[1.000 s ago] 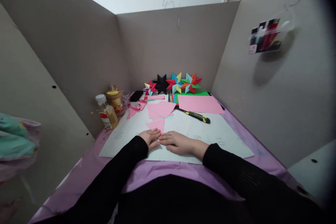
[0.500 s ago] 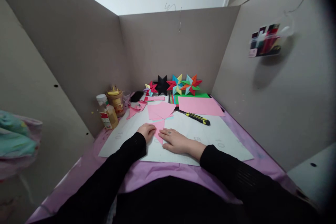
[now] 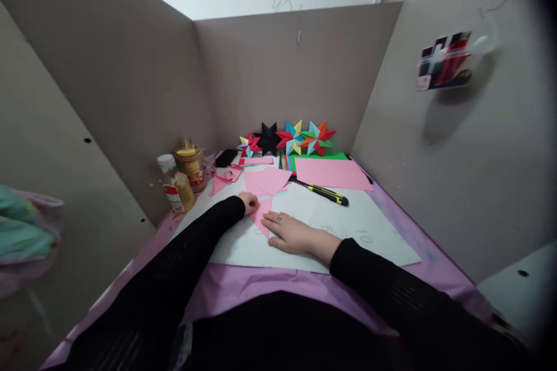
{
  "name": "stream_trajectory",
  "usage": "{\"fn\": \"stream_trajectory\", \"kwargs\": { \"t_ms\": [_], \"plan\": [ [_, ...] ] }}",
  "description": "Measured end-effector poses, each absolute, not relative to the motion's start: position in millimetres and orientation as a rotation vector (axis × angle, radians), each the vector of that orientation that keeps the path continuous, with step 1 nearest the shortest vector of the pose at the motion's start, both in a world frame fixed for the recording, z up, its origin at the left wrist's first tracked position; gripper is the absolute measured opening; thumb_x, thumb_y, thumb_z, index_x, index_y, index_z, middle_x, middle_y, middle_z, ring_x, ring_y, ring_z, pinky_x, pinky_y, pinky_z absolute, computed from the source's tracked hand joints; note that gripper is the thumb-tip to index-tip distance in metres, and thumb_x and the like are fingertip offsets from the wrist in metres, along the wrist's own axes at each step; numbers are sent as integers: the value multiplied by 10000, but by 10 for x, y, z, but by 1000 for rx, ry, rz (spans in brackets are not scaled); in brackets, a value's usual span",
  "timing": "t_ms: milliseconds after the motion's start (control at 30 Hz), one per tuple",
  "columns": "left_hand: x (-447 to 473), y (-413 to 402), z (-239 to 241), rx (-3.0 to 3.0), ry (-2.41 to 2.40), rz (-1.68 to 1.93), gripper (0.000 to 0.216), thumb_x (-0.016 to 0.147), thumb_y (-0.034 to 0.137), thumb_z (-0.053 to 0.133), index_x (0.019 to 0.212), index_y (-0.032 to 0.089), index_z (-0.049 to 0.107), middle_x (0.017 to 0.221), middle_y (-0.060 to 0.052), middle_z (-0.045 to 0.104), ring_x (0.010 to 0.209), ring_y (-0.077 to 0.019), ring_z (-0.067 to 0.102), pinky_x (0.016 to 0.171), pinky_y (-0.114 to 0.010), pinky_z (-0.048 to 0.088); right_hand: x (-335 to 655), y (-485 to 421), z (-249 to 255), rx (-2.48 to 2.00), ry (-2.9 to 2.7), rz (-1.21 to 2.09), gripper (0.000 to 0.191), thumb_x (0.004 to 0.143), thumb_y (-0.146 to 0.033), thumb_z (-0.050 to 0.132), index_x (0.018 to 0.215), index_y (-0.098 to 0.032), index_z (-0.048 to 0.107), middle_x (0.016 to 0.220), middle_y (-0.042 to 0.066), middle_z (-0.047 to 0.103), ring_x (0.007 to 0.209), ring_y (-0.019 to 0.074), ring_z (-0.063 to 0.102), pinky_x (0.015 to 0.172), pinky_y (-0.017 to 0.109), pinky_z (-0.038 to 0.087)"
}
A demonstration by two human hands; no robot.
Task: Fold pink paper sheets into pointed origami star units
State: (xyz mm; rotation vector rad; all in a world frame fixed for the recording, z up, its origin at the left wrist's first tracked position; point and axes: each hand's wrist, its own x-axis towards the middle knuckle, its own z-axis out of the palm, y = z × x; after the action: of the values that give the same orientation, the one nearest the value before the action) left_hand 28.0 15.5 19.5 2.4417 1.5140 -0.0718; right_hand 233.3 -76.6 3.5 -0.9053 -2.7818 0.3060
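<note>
A small folded pink paper piece point(image 3: 263, 213) lies on the white sheet point(image 3: 348, 226) in front of me. My right hand point(image 3: 290, 231) rests flat on the sheet with its fingertips pressing the paper's right edge, fingers stretched out. My left hand point(image 3: 249, 202) has reached forward to the paper's far corner, with fingers curled and pressing on it. Just beyond lies a stack of pink paper squares point(image 3: 265, 181).
A yellow-black utility knife point(image 3: 324, 192) lies right of the squares, a large pink sheet point(image 3: 331, 173) over green paper behind it. Several paper stars point(image 3: 289, 138) lean on the back wall. Bottle point(image 3: 176, 184) and jar point(image 3: 190, 167) stand left. Cardboard walls enclose three sides.
My left hand has slid forward from beside the right hand to the far corner of the pink paper. The right hand has stayed nearly still on the paper's edge.
</note>
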Motion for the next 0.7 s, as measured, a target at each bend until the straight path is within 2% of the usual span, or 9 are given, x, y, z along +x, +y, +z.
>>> {"fn": "stream_trajectory", "kwargs": {
  "t_ms": [367,700],
  "plan": [
    [364,290,202,2362,1427,-134,276,870,320,529,1070,133,564,1065,-61,585,909,-203,587,772,-381,506,2340,-774,43,-899,-2778,311,593,871,-419,434,1374,-117,343,1421,165,337,1311,288,290,1059,447,239],
    [470,296,246,2356,1507,-291,282,876,323,516,1096,150,555,1112,-69,568,942,-208,576,796,-390,498,2355,-749,3,-905,-2800,330,621,874,-450,426,1406,-162,284,1455,125,275,1330,283,263,1079,438,212]
  ]
}}
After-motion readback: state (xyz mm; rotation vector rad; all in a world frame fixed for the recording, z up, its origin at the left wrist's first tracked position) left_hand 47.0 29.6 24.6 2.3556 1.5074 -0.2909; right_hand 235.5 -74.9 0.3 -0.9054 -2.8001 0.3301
